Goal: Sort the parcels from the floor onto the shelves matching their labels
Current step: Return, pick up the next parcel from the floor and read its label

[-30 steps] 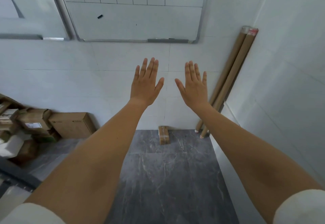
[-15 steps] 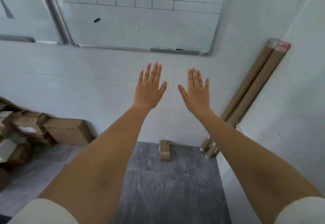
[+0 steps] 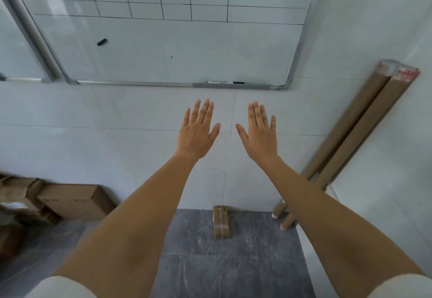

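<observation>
Both grips are flat and empty: the left hand (image 3: 197, 131) and right hand (image 3: 261, 134) are raised at frame centre, fingers straight, holding nothing. The small brown taped cardboard parcel (image 3: 221, 221) lies on the grey marble floor (image 3: 210, 269) at lower centre, against the wall. No shelves are in view, so mis-sorting is a risk; its label is unreadable from here. Reaching down could knock the leaning brown cardboard tubes (image 3: 350, 138) at right.

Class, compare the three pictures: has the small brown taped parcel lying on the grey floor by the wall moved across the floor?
No. The small brown taped parcel lies against the white wall base, left of the cardboard tubes, as before; only the camera shifted.
</observation>
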